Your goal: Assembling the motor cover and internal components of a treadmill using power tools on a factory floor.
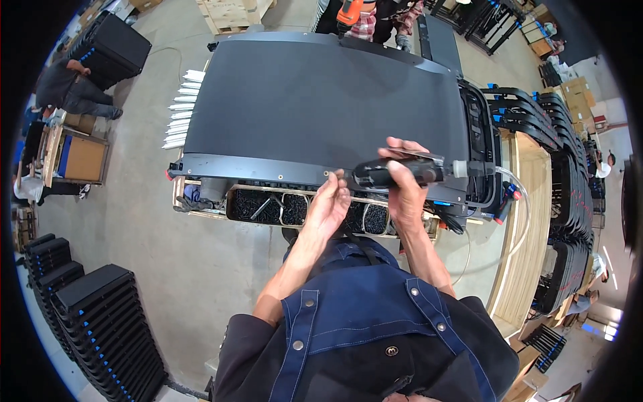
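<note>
My right hand [410, 201] is wrapped around a black air-powered driver [375, 173], which lies level and is partly blurred. Its narrow end points left, at my left hand [327, 209]. The left thumb and fingertips are pinched together at the near edge of a large dark flat deck [315, 100]; anything between them is too small to make out. A grey side rail [248, 165] with small brassy screw heads runs along that edge. Below the rail, bins [249, 206] hold many small black screws, and a slim metal tool lies on top of them.
Across the deck, a co-worker in a checked sleeve [364, 25] has an orange power tool [349, 12]. A clear hose [528, 218] loops down at the right beside a wooden crate [512, 268]. White strips [182, 110] jut out at left. Stacked black decks [107, 315] stand lower left.
</note>
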The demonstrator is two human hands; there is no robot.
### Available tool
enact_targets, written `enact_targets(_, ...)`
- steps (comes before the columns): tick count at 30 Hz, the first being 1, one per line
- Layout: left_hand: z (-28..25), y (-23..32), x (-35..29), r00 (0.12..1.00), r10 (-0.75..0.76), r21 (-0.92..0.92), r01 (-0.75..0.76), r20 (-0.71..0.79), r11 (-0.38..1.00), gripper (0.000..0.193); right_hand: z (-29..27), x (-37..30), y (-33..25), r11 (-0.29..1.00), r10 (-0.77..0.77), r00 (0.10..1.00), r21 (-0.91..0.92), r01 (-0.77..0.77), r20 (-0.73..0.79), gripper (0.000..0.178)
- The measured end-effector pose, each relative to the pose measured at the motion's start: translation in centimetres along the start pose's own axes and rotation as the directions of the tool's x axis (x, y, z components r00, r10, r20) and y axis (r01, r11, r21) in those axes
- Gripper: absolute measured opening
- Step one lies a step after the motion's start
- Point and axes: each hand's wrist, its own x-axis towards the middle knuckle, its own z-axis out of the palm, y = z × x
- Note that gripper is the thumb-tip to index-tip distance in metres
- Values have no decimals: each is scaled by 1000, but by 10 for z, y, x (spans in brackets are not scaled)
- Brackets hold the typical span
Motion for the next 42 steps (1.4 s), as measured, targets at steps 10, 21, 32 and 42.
enact_targets(10,-10,27,-28,870,378,571,-143,-317,809,48,60,37,32,888,200,838,-455,63,508,36)
enact_targets(21,-70,133,-20,576,784,626,-529,-231,573,57,71,39,45,830,313,774,-555,58,550,38)
enact_targets(32,-162,180,-46,786,606,958,-71,-117,277,53,20,-28,73,623,180,976,-782,-19,119,61)
enact_targets(42,-281,188,9,879,404,645,158,253,-748,30,-21,-92,290,260,721,683,-959,-114,115,19)
